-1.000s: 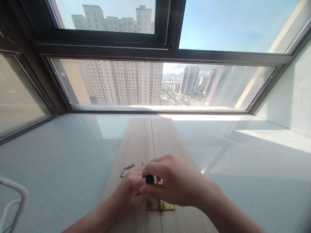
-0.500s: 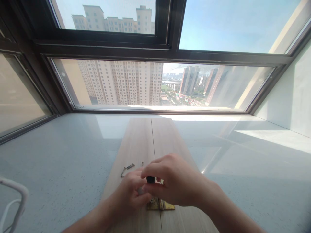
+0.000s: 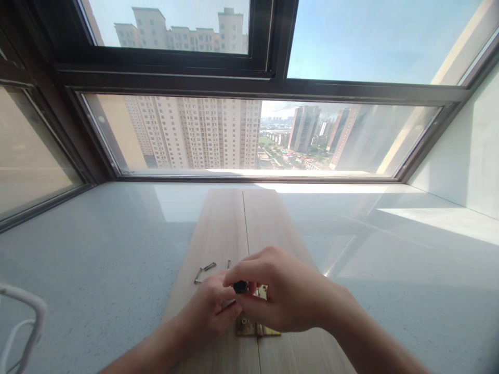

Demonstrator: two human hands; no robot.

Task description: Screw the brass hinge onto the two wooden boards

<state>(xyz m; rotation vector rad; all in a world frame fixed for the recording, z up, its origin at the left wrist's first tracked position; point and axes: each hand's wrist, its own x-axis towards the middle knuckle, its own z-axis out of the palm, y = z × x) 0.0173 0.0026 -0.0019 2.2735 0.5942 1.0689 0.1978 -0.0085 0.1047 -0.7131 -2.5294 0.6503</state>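
My right hand (image 3: pixel 276 296) is closed around the black handle of a screwdriver (image 3: pixel 240 286), gripping it from above. Beside it, my left hand (image 3: pixel 216 298) has its fingers bent and pinched around the lower part of the tool, where a bit of grey metal shows. Under both hands lies a brass hinge (image 3: pixel 268 331), spread flat across the seam between two boards. The tool's tip and much of the hinge are hidden by my fingers. Loose screws (image 3: pixel 209 266) rest on the left board, just beyond my left hand.
The two pale wooden boards (image 3: pixel 226 218) lie side by side on a speckled white sill (image 3: pixel 128 259). A white bent metal frame (image 3: pixel 37 317) stands at the lower left. A dark-framed window (image 3: pixel 249 179) closes off the far side, with a wall (image 3: pixel 468 145) at the right.
The fingers of my right hand have shifted slightly on the handle, turning it a little. More of the hinge now shows beside them. The screws and boards stay where they were.
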